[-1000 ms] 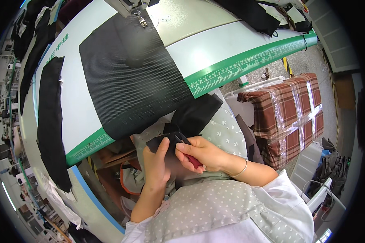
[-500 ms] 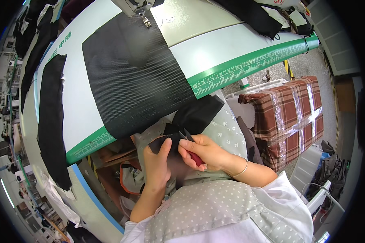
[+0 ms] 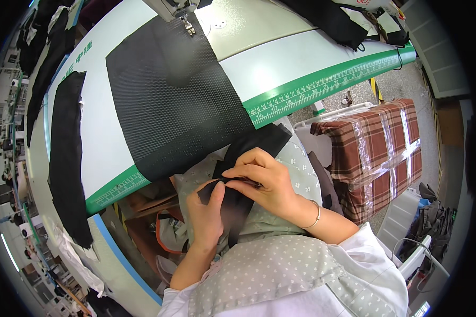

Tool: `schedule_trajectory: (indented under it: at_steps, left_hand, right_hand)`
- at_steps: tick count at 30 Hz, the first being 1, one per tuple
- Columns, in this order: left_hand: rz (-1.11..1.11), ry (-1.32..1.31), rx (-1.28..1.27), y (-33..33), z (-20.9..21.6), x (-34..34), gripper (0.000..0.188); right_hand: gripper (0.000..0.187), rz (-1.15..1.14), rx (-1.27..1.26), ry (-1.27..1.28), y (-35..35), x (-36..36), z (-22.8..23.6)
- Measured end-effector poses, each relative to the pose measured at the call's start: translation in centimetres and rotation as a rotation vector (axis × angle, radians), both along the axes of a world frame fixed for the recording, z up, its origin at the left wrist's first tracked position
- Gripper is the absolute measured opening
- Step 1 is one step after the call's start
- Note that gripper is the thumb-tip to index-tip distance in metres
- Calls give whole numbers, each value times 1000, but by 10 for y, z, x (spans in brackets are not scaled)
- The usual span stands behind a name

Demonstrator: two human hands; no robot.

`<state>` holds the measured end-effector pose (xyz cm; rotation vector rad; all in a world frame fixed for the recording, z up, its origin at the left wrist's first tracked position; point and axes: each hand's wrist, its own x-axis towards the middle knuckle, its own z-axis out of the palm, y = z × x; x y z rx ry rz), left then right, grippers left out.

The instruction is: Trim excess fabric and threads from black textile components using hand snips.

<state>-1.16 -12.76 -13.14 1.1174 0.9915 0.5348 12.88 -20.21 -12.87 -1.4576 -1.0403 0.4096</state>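
Note:
Over my lap, my left hand (image 3: 209, 208) pinches a black fabric piece (image 3: 235, 211) between thumb and fingers. My right hand (image 3: 264, 182) closes thumb and forefinger on the edge of that same piece, its fingertips close to my left thumb. Something dark shows under the right fingers; whether the red-handled snips are still in that palm is hidden. Part of the black cloth (image 3: 264, 140) spreads across my apron toward the table edge. Beyond my hands, a large black mesh-textured panel (image 3: 174, 100) lies on the sewing table, its far edge by the presser foot (image 3: 189, 25).
The table's front edge carries a green ruler strip (image 3: 312, 92). A long black fabric strip (image 3: 67, 158) lies at the left, and more black cloth (image 3: 328, 24) at the far right. On the right stands a taped plaid-covered box (image 3: 378, 158). An orange-trimmed bag (image 3: 170, 232) sits below the table.
The red-handled snips, visible in my right hand before, no longer show. That hand has turned over and its fingertips now pinch the black fabric. My left hand has stayed nearly still.

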Motion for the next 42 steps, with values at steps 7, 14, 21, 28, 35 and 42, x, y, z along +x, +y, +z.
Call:
schedule_trajectory:
  at_steps: [7,14,21,28,35,42]
  left_hand:
    - [-24,34,39,0,-1,-2,23]
    - [48,-29,-178,0,4,1,18]
    - [96,-51,-167,1,4,3,15]
    - [-66,92,206,6,2,1,11]
    - [-281,229,1024,8,21,5,26]
    - [-478,300,1187,12,41,-6,41]
  right_hand:
    - [18,-10,-44,51,0,2,1]
    - [17,-27,21,-168,-3,7,-5]
    - [18,-107,-16,-70,-7,19,-2]
    - [10,83,-124,116,-11,19,1]
    - [14,362,-371,1057,-14,7,3]
    - [11,344,-370,1188,-10,-1,0]
